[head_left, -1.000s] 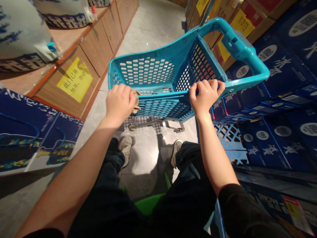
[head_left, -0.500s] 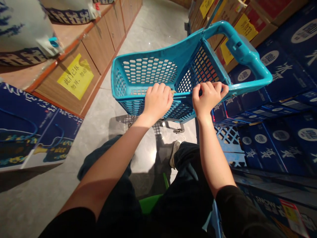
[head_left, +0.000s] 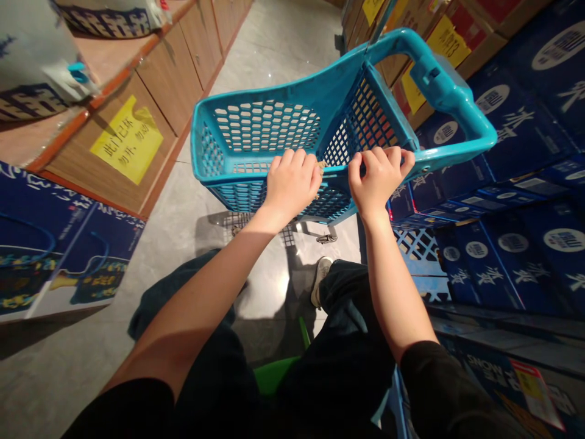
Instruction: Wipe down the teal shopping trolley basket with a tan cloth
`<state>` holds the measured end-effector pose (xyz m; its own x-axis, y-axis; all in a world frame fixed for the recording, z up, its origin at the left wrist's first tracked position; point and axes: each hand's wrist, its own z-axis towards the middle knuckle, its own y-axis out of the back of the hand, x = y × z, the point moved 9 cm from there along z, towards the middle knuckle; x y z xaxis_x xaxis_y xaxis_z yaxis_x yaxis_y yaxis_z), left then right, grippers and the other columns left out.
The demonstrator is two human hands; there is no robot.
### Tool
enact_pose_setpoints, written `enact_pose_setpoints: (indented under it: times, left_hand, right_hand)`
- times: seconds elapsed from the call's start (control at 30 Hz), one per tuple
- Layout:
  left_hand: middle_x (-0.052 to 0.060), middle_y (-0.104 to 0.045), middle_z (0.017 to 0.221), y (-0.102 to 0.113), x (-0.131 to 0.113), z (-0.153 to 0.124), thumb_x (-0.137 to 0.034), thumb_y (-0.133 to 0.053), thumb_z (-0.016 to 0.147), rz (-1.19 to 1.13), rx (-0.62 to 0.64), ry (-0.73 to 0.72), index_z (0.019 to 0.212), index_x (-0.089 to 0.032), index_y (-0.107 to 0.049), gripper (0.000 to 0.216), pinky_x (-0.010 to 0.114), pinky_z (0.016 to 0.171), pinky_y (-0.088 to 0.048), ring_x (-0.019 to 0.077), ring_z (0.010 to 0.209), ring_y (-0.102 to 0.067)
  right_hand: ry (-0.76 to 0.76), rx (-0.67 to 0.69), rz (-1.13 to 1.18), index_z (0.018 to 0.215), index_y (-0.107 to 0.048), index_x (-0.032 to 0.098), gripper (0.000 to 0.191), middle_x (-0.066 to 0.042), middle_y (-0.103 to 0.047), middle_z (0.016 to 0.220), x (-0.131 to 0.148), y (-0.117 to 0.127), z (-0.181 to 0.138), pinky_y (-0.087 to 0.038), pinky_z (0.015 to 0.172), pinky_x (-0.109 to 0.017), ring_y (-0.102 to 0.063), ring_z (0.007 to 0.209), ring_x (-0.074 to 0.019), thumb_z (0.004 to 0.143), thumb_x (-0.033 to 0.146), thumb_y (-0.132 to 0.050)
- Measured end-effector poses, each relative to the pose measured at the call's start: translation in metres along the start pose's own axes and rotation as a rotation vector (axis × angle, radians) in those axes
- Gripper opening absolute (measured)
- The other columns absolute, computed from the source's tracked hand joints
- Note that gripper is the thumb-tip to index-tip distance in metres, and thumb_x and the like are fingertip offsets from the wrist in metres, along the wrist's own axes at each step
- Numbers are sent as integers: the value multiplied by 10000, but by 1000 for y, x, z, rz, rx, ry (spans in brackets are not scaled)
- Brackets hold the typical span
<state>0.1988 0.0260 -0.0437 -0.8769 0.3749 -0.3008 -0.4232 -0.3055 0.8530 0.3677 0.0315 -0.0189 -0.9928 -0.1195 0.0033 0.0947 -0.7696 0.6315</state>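
Left hand (head_left: pixel 292 183): shifted right along near rim (head_left: pixel 233 178), closed over tan cloth (head_left: pixel 322 164).
Right hand (head_left: pixel 378 177): gripping same rim, unmoved.
Teal shopping cart (head_left: pixel 333 91): scene centre, now covered mid-rim, uncovered at left.

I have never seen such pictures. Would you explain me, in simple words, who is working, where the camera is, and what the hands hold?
There is no machine here, only a person with two bare hands. The camera sits on the person's head and looks forward and down.

The left hand holds what looks like a tan cloth, mostly hidden, against the near rim of a blue cart. The right hand curls over the same rim.

The cart stands on a grey floor. At left, patterned containers stand on a wooden cabinet; at right are stacked blue boxes.
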Motion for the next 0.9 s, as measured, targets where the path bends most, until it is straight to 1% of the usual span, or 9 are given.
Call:
enact_pose_setpoints:
  times: [0.2,0.37,0.5,0.6,0.67,0.7,0.77,0.83,0.9]
  left_hand:
    - [179,-736,1200,9,32,-12,-334,-386,1098,31,21,69,1121,-171,-721,373,524,1043,-476,402,1250,-644]
    - [165,-738,1152,15,58,-21,-359,-397,1096,60,-23,87,1064,-183,-710,361,519,1024,-493,401,1235,-649]
    - [156,-741,1139,14,65,-20,-375,-411,1093,34,-61,85,1058,-195,-706,347,523,1031,-498,398,1244,-647]
    - [173,-746,1158,12,65,-18,-381,-393,1095,35,-50,94,1065,-187,-713,376,545,1049,-495,408,1245,-651]
    - [178,-754,1181,12,65,-17,-385,-385,1097,33,-40,92,1097,-187,-720,389,554,1068,-495,410,1251,-656]
    - [175,-759,1203,13,64,-17,-389,-386,1097,23,-40,86,1136,-191,-720,390,552,1080,-495,405,1258,-658]
    - [158,-762,1279,15,64,-19,-407,-400,1098,-11,-49,62,1271,-205,-697,399,534,1110,-498,387,1280,-663]
    - [145,-745,1374,17,65,-21,-434,-411,1101,-54,-62,39,1440,-218,-619,453,511,1141,-499,368,1312,-664]
    - [144,-715,1444,19,66,-24,-459,-415,1101,-98,-75,18,1571,-221,-509,535,493,1164,-502,355,1347,-660]
  right_hand:
    - [5,-6,-1,800,-677,214,419,-77,-707,840,0,-2,-1,-372,1163,-598,-640,1036,-304,1083,332,-392]
    - [10,-20,13,792,-674,213,423,-81,-708,839,1,-3,-2,-376,1169,-613,-646,1039,-306,1089,338,-400]
    - [-5,-18,44,805,-692,217,428,-86,-717,851,0,-6,0,-364,1192,-653,-659,1072,-321,1091,346,-401]
    - [-19,-18,110,916,-744,220,391,-103,-750,963,3,-6,-1,-326,1228,-712,-658,1151,-343,1081,354,-415]
    - [7,5,173,1082,-771,224,368,-120,-764,1112,14,-6,-4,-301,1260,-728,-647,1239,-355,1069,345,-424]
    - [44,36,211,1185,-767,223,382,-129,-758,1196,24,-7,-6,-299,1277,-718,-634,1293,-357,1063,336,-423]
    - [166,135,291,1386,-712,204,458,-147,-724,1360,52,-9,-13,-320,1305,-664,-589,1412,-350,1057,319,-414]
    - [299,243,355,1529,-624,170,541,-161,-661,1510,82,-11,-22,-343,1319,-603,-522,1515,-335,1056,308,-401]
    - [375,325,384,1617,-539,148,595,-167,-590,1621,104,-11,-29,-326,1338,-578,-479,1568,-319,1062,307,-392]
